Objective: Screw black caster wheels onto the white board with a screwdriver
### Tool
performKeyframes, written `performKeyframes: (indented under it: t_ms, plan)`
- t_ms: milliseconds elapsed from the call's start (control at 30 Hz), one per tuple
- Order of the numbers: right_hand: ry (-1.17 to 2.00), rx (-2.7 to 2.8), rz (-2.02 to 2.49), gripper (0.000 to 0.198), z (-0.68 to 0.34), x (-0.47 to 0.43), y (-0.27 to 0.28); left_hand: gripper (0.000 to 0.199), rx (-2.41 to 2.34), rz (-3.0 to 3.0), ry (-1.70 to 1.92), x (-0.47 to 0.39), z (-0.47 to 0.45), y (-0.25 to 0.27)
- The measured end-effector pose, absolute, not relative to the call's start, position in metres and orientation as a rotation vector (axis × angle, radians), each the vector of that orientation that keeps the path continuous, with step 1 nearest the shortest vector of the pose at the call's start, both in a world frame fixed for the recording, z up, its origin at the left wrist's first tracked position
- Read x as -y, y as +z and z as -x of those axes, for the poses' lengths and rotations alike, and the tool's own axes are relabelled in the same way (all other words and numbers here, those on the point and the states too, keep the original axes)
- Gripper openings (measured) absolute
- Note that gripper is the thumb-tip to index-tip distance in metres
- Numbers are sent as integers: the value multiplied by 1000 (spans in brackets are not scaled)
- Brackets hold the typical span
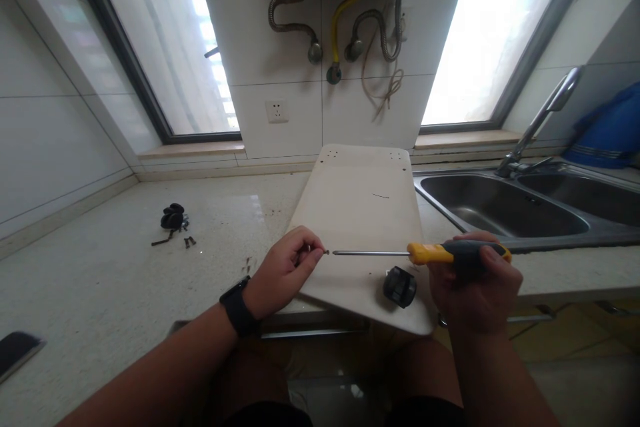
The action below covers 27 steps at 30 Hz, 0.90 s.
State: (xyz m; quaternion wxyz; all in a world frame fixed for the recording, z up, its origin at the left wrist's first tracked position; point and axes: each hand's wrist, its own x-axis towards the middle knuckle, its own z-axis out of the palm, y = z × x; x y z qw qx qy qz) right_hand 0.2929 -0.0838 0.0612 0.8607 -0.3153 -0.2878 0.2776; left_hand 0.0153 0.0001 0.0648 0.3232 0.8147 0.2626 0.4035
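Between the thumb and finger of my left hand [295,260] is a small screw [327,252], its head pointing right. My right hand [475,287] is wrapped round the yellow and dark grey handle of a screwdriver [430,253]. The screwdriver lies level, its tip just short of the screw head. Below both is a cream-coloured board [360,213] with rounded corners and small holes near its far edge. A black caster-like part [400,287] sits on the board's near right corner, below the screwdriver shaft.
Black parts [173,216] and several loose screws [190,241] lie on the speckled countertop [120,280] to the left. A dark object [19,350] is at the left edge. A double sink [480,203] with a tap [537,123] stands right. Hoses [345,20] hang on the wall.
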Motion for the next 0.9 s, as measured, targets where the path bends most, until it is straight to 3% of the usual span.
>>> performKeyframes:
  t_ms: [900]
  plan:
    - [463,537,784,15,-273,102,70,8,-749,-2387,1101,10,-20,71]
